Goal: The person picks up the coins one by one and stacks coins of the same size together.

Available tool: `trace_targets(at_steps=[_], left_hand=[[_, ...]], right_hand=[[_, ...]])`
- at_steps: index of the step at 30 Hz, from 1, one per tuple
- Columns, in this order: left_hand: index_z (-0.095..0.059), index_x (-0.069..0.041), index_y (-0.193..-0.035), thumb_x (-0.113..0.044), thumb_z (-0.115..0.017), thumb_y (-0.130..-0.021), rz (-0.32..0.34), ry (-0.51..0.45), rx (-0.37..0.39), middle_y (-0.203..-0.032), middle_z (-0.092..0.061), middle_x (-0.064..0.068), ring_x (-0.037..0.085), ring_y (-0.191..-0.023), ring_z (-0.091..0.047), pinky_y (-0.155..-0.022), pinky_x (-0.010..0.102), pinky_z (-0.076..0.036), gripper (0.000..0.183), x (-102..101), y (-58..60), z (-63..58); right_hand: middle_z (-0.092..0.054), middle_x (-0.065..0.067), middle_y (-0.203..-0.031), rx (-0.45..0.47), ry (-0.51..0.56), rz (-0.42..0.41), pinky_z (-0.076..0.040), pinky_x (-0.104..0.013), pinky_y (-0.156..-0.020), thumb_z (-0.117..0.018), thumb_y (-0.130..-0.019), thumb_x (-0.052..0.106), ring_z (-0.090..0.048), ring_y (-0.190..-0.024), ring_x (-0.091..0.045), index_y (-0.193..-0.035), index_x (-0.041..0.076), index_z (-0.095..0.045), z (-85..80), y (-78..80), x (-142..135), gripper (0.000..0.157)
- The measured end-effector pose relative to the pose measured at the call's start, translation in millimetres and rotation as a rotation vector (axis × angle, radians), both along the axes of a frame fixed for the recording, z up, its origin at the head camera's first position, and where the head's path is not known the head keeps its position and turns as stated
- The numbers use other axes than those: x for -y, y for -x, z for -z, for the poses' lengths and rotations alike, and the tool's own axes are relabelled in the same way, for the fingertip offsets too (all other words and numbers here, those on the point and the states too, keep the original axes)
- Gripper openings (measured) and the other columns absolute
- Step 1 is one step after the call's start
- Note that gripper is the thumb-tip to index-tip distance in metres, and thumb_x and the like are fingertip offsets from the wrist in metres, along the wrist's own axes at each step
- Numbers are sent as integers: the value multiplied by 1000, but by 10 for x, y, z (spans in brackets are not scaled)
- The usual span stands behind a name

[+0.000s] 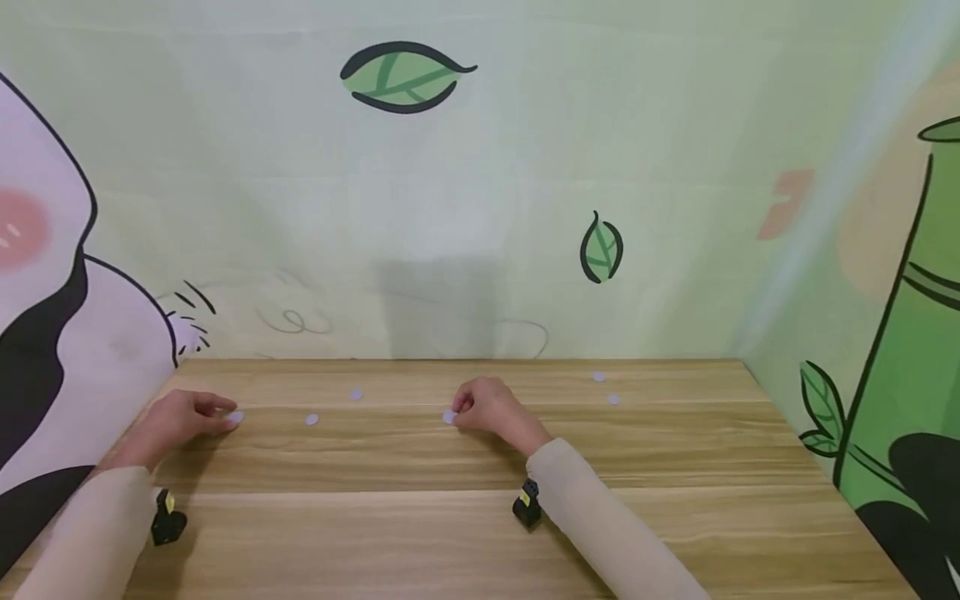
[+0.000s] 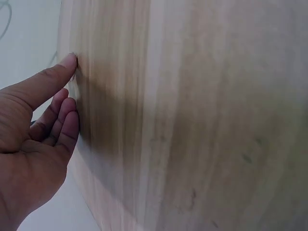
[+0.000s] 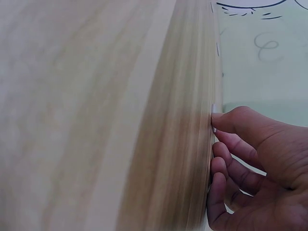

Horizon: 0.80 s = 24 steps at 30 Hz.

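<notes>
Small, thin, pale round discs lie spread over the wooden table. At the left, my left hand (image 1: pixel 183 421) has thumb and index finger at the edges of one disc (image 1: pixel 236 417), pinching it at the table top. In the left wrist view, the left hand's thumb (image 2: pixel 55 77) reaches the table, and the disc is mostly hidden. Near the middle, my right hand (image 1: pixel 491 408) pinches another disc (image 1: pixel 449 417). The right wrist view shows this disc (image 3: pixel 214 126) edge-on at the right thumb's tip, against the table, with the other fingers loosely bent.
Between the hands lie two discs, one nearer (image 1: pixel 312 419) and one farther back (image 1: pixel 357 394). Two more, a back one (image 1: pixel 598 377) and a front one (image 1: pixel 613 400), lie right of the right hand. A printed wall sheet (image 1: pixel 480 183) rises behind the wooden table (image 1: pixel 420 533).
</notes>
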<state>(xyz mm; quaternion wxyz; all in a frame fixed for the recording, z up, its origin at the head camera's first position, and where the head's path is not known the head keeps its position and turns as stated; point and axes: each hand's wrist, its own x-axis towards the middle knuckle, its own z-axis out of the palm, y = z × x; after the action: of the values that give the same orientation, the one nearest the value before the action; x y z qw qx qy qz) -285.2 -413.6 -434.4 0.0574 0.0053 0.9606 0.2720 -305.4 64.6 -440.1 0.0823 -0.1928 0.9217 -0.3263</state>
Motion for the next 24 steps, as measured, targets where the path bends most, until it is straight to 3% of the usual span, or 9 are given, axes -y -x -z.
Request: trace_targets(at_steps=[4,13,20,24], left_hand=[[-67,7,-123,-31,-80,-89,-10,-55,25,-101,-63,14,31,-96,-53,-78,36,-43,53,-10,12,2],[-68,6,-123,-33,-81,-88,-16,-63,19,-104,-73,11,26,-95,-57,-82,37,-43,53,0,24,2],[-72,3,-118,-32,-81,-88,-21,-78,21,-116,-70,23,38,-108,-58,-92,54,-45,47,16,-2,66],[-73,2,-116,-36,-81,-87,-18,-73,21,-117,-70,24,39,-108,-59,-94,57,-45,48,10,-3,73]], right_hand=[[-62,2,-78,-1,1,1,-43,-24,-68,-81,-85,11,-51,-73,-12,-88,8,-72,-6,11,2,10],[-60,2,-78,-2,0,7,-42,-24,-67,-81,-86,12,-51,-73,-12,-88,9,-72,-1,51,-7,10],[-60,1,-77,9,15,2,-42,-23,-66,-82,-84,11,-50,-72,-12,-87,8,-72,3,22,4,11],[-60,1,-78,9,9,0,-42,-23,-67,-82,-84,11,-51,-73,-12,-88,8,-72,11,17,1,11]])
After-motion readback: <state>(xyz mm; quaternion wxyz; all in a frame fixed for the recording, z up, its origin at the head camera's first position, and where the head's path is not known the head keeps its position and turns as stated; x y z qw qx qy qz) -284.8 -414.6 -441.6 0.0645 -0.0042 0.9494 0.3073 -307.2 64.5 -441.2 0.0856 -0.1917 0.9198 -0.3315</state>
